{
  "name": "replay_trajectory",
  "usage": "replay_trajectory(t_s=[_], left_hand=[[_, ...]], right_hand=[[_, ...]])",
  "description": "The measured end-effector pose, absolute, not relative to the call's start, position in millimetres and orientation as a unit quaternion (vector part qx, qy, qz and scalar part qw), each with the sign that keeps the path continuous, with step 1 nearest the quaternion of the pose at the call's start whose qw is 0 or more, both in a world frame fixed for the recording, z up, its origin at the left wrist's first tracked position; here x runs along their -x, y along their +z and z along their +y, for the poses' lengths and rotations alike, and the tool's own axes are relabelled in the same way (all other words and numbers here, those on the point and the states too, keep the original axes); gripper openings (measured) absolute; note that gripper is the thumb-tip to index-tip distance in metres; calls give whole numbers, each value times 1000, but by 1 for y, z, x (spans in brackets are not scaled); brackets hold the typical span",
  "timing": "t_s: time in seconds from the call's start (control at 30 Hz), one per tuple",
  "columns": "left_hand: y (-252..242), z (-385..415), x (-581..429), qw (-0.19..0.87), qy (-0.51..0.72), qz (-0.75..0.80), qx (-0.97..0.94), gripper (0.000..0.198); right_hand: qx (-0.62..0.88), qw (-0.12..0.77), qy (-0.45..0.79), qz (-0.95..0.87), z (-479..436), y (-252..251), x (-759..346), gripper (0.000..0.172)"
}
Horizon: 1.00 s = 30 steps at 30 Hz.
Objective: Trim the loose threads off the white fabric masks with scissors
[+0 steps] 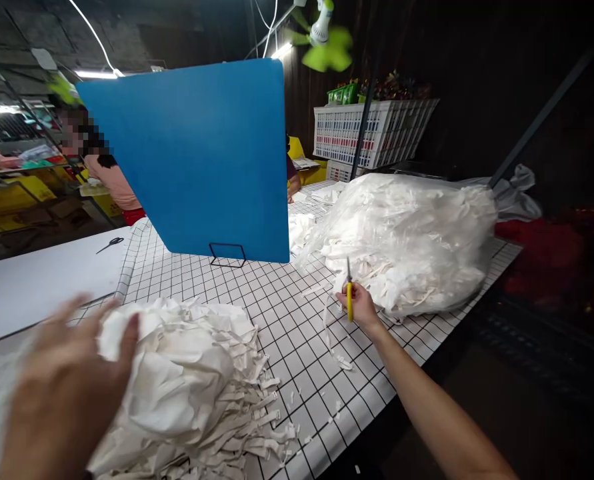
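Note:
My right hand grips yellow-handled scissors, their blades pointing up and away, beside a large clear plastic bag stuffed with white fabric pieces and strips. Blurred by motion, my left hand is raised at the lower left with fingers spread and nothing seen in it. Just right of that hand lies a heap of white cloth, with several narrow straps fanning out from its right side. Thin white strips trail over the table near the scissors.
A blue board on a wire stand rises from the grid-patterned tablecloth. Black scissors lie on a white surface at left. Beyond are a person in pink, another person's arm, a white crate and a fan.

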<state>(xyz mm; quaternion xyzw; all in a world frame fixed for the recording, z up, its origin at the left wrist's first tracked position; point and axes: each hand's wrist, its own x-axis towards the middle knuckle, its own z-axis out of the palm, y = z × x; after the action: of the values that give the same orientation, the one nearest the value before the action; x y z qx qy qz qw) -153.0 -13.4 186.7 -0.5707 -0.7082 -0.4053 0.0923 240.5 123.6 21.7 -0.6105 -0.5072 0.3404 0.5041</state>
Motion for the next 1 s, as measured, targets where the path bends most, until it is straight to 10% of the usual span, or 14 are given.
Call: replay_trajectory(t_s=[0.17, 0.4, 1.0], left_hand=[[110, -16, 27, -469, -353, -546, 598, 46], [34, 5, -38, -827, -372, -343, 245, 46], [43, -38, 30, -633, -473, -462, 403, 33]], right_hand=[[506, 575, 419, -488, 83, 37, -229, 43], [457, 570, 476, -490, 5, 35, -202, 35], [384, 316, 550, -671, -23, 67, -160, 14]])
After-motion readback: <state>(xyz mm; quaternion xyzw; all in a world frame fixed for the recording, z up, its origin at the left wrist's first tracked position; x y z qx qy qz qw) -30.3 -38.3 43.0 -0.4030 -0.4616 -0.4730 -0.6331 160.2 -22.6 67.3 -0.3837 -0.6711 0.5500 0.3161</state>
